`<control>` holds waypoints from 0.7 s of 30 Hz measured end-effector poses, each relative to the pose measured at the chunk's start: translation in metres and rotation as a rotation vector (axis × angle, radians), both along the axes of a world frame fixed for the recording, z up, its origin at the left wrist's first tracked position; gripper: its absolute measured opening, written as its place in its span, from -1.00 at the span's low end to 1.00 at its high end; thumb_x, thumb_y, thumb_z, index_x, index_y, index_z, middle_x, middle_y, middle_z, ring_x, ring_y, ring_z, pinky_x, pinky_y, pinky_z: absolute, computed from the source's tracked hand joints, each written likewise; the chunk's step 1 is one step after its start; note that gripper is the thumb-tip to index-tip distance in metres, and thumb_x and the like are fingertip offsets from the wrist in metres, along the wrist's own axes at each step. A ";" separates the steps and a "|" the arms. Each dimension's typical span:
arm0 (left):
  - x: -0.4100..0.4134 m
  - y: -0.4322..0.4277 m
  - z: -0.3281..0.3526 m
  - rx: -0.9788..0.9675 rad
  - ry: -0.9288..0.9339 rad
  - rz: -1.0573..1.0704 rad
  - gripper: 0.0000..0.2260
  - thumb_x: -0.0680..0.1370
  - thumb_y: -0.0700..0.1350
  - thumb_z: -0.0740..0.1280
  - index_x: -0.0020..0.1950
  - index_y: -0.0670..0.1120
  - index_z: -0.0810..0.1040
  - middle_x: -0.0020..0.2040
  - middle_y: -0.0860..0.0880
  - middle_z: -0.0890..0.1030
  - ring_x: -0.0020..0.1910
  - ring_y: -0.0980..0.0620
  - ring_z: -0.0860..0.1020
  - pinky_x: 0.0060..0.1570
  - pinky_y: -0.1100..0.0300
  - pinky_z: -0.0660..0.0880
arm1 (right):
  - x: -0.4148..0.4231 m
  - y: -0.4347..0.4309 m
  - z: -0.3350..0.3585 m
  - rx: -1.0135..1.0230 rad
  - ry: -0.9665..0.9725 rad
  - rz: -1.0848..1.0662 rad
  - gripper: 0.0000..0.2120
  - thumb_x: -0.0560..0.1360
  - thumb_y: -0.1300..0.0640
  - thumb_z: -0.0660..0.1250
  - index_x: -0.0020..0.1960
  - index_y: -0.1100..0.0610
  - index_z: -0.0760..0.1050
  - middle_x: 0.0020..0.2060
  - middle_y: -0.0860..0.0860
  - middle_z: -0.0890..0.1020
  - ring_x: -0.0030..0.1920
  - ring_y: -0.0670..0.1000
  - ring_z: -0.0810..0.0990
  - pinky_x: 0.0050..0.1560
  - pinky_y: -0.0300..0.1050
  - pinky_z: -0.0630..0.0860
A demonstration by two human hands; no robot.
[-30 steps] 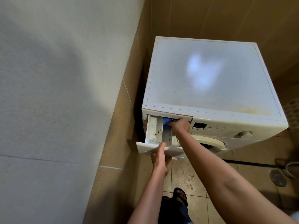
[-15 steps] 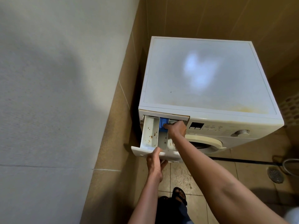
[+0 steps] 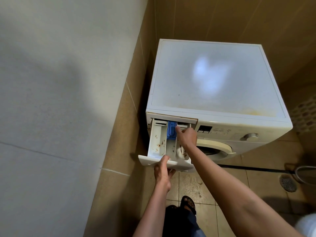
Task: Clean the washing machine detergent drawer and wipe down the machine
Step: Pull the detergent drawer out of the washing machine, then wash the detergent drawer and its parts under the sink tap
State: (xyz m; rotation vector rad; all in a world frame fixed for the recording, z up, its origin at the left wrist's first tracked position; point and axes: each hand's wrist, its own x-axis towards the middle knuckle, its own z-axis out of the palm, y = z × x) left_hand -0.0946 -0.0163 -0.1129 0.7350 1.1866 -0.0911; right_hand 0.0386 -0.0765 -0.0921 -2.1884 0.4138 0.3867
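While gripping farther-drawn detergent drawer (image 3: 157,139) with left hand (image 3: 162,171), pressed blue tab (image 3: 171,130) with outstretched forefinger of right hand (image 3: 187,136), seemingly readying removal.

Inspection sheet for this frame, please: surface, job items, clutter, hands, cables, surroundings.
Surface: machine top hazy, with a yellowish stain near its front right.
Job's things: drawer pulled out, brown specks in its left compartment; blue insert in the middle one.
Clutter: nothing seen.
Hands: left hand grips the drawer front; right hand has its forefinger at the blue insert's edge.
Cables: dark hose along the floor by the machine.
Surroundings: tiled wall, floor drain, perforated basket at right.
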 end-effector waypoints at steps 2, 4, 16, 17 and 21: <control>-0.005 -0.001 0.004 -0.008 -0.007 0.014 -0.53 0.40 -0.09 0.48 0.24 -0.11 0.41 0.14 -0.20 0.52 0.14 -0.17 0.52 0.05 -0.06 0.58 | -0.011 -0.008 0.004 0.011 -0.098 0.016 -0.59 0.55 -0.12 0.25 -0.30 0.16 0.53 -0.43 0.00 0.55 -0.43 -0.03 0.46 -0.35 -0.18 0.41; -0.012 -0.001 0.006 0.002 -0.007 0.007 -0.55 0.44 -0.11 0.46 0.26 -0.12 0.39 0.13 -0.18 0.52 0.14 -0.15 0.51 0.09 -0.06 0.56 | -0.024 -0.020 0.011 0.018 -0.190 0.014 -0.71 0.54 -0.08 0.27 -0.07 0.14 0.59 -0.24 -0.02 0.62 -0.25 -0.05 0.57 -0.22 -0.16 0.50; -0.065 -0.019 0.038 0.042 -0.009 -0.217 -0.58 0.46 -0.08 0.45 0.22 -0.09 0.34 0.21 -0.22 0.48 0.09 -0.16 0.53 0.11 -0.10 0.57 | -0.114 -0.123 0.018 0.085 -0.024 -0.086 -0.53 0.57 0.01 0.25 0.38 0.26 0.36 0.24 0.18 0.53 0.23 0.13 0.50 0.19 -0.05 0.42; -0.067 -0.023 0.042 0.044 -0.017 -0.253 -0.57 0.46 -0.07 0.45 0.22 -0.09 0.34 0.23 -0.23 0.47 0.08 -0.16 0.53 0.10 -0.10 0.57 | -0.121 -0.133 0.021 0.093 -0.018 -0.095 -0.52 0.58 -0.01 0.25 0.38 0.26 0.36 0.24 0.18 0.53 0.23 0.13 0.50 0.18 -0.07 0.41; -0.073 -0.046 0.059 0.056 -0.066 -0.382 -0.54 0.47 -0.06 0.45 0.28 -0.11 0.35 0.24 -0.22 0.49 0.12 -0.16 0.54 0.08 -0.08 0.57 | -0.145 -0.172 0.032 0.112 -0.027 -0.152 -0.53 0.57 -0.05 0.24 0.35 0.24 0.41 0.22 0.15 0.56 0.21 0.10 0.52 0.22 -0.01 0.45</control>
